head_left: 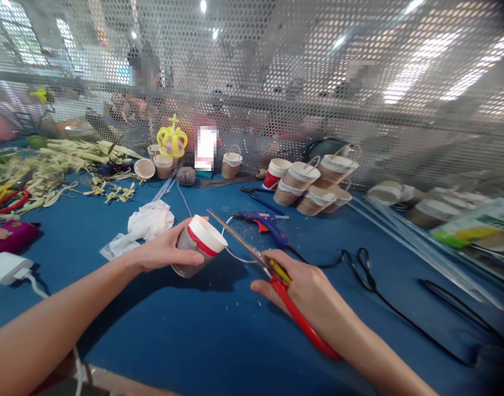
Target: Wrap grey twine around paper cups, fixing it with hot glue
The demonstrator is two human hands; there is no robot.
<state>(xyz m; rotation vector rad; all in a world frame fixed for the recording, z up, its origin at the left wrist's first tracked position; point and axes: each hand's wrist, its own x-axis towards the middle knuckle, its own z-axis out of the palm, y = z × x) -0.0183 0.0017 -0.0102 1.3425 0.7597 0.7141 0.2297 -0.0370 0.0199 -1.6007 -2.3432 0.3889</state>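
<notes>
Left hand (163,250): fingers closed round a tilted paper cup (204,240), held over the worktop (219,341). Right hand (312,283): fingers gripping scissors (281,290), blades near the cup's rim. Grey wrap covers the lower wall; red band and white rim bare, so wrapping seems well along but incomplete. No handle visible. Strand from yarn ball (186,176) runs cupward; join hidden.

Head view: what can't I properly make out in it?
All in the head view:
Left hand: some fingers hidden behind the cup.
Right hand: its back hides part of the scissors.
Phone screen: pixelated.
Scene beyond the perforated screen: veiled by the mesh, blurred.
Packet: lettering blurred.
</notes>
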